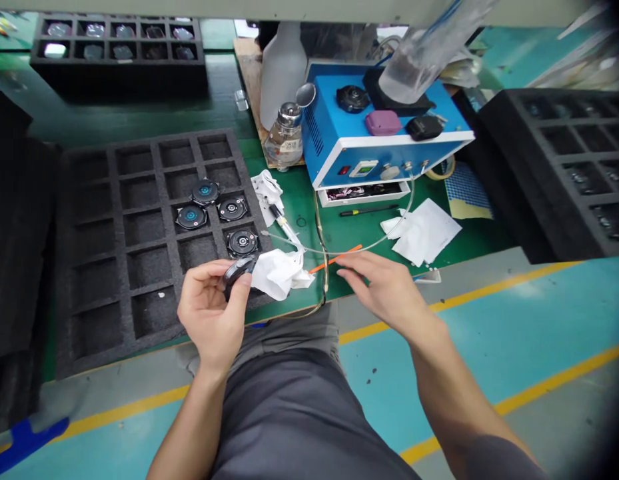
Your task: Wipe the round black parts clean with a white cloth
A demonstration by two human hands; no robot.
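Observation:
My left hand (214, 310) is closed around a round black watch case (239, 271), held on edge between thumb and fingers over the front of the foam tray (152, 252). White crumpled tissue (279, 273) is right beside the case, partly covering the view there. My right hand (384, 290) is at the table's front edge, thumb and index finger slightly apart with nothing visible between them. Its fingertips are close to an orange stick (348, 253); whether they touch it I cannot tell. Several watch cases, one of them a black watch case (242, 243), rest in and on the tray.
A blue machine (326, 157) stands behind, with a thin clear tube (389, 233) running from it across the table. Left of it are a glass bottle (284, 143) and a white bottle (285, 73). White papers (432, 230) lie right; another foam tray (559, 143) stands beyond.

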